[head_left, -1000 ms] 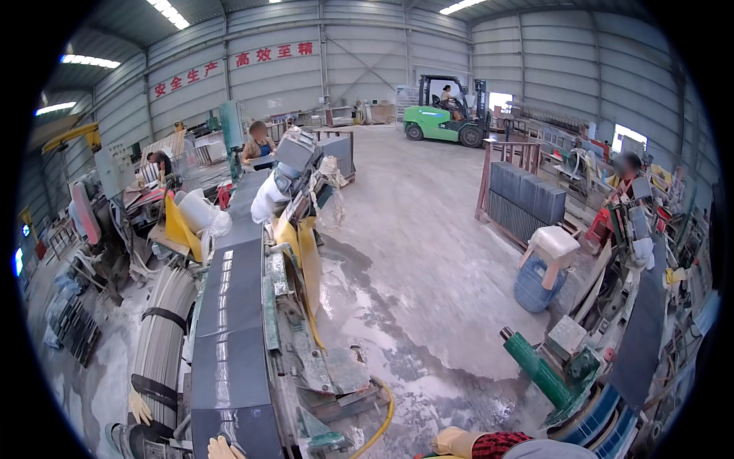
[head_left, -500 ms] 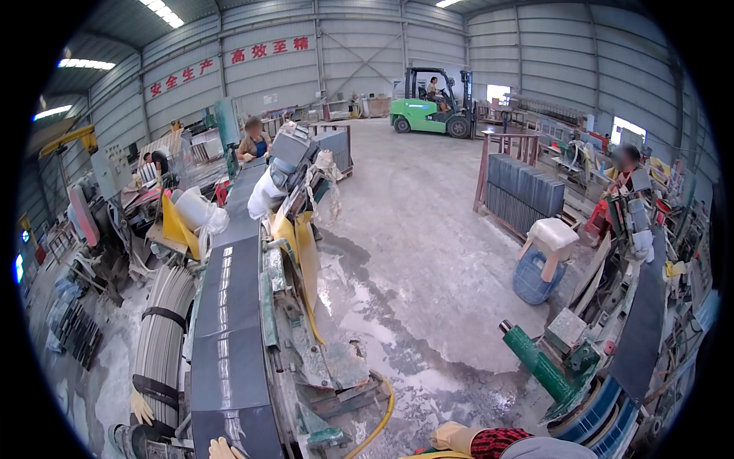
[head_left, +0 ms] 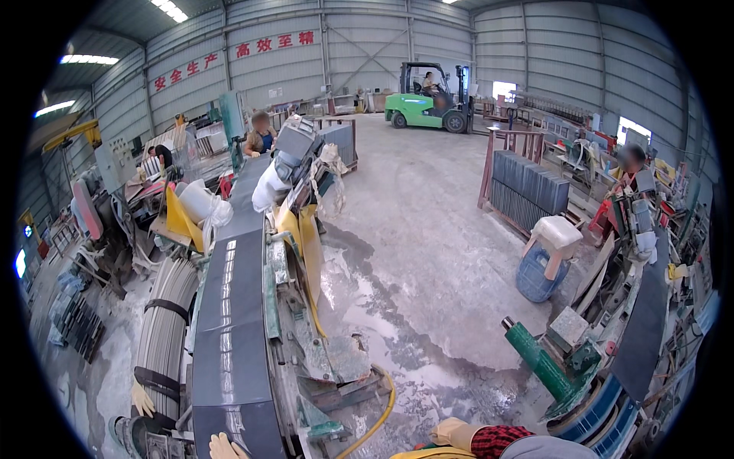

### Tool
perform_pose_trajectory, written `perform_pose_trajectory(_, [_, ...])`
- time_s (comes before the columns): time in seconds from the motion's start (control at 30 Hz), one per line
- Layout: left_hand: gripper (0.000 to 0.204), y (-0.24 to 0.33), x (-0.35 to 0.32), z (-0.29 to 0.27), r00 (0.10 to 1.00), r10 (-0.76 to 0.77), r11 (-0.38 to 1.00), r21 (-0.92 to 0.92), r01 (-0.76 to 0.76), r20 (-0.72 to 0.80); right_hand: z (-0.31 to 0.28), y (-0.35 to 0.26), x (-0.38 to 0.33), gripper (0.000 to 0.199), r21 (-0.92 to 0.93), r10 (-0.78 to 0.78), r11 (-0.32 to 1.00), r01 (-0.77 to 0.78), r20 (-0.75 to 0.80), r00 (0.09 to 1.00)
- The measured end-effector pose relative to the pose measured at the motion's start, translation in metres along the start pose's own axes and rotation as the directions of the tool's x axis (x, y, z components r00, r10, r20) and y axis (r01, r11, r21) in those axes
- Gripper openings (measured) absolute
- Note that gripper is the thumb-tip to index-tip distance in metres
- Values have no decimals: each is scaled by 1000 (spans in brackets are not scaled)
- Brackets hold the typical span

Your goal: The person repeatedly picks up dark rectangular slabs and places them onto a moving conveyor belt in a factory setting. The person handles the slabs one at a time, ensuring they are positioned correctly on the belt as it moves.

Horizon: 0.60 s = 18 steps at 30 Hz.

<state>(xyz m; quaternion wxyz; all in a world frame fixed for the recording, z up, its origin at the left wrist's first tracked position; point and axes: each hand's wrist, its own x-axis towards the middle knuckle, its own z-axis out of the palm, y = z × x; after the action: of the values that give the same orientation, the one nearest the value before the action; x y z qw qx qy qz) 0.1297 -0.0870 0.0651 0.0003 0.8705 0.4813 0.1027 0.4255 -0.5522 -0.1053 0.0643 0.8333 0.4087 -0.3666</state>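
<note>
My left hand (head_left: 227,446), in a cream glove, lies at the lower edge with its fingers stretched out. It rests at the near end of a row of dark grey slabs (head_left: 233,367) on a long machine bed. My right hand (head_left: 456,434), also gloved, comes from a red-and-black checked sleeve (head_left: 497,441) at the bottom. It is beside a yellow piece (head_left: 433,454) at the edge, and its fingers are too hidden to read. Another cream glove (head_left: 142,399) hangs by a strapped bundle of pale strips (head_left: 164,329), left of the slabs.
A yellow hose (head_left: 388,405) curves over the wet floor. To the right stand a green cylinder on a machine (head_left: 535,363), a blue drum (head_left: 541,275) and a rack of grey slabs (head_left: 527,183). Further off are a green forklift (head_left: 417,111) with a driver and several people at machines.
The view has tilted down slightly, so the scene sits a little higher. The forklift has shifted a little left against the back wall. My left hand remains at the near slab.
</note>
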Motion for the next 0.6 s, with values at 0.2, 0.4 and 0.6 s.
perform_pose_trajectory(0.2, [41, -7, -5, 6, 998, 37, 999, -12, -37, -48, -18, -15, -12, 32, -29, 69, 997, -69, 18, 997])
perform_pose_trajectory(0.4, [41, -4, -8, -2, 999, 21, 1000, -14, -21, -25, -15, -11, -17, 33, -70, -13, 997, 11, -25, 1000])
perform_pose_trajectory(0.6, [40, -5, -11, -3, 1000, 16, 1000, 2, -16, -13, -10, -11, -11, 32, -14, 37, 999, -38, -38, 999])
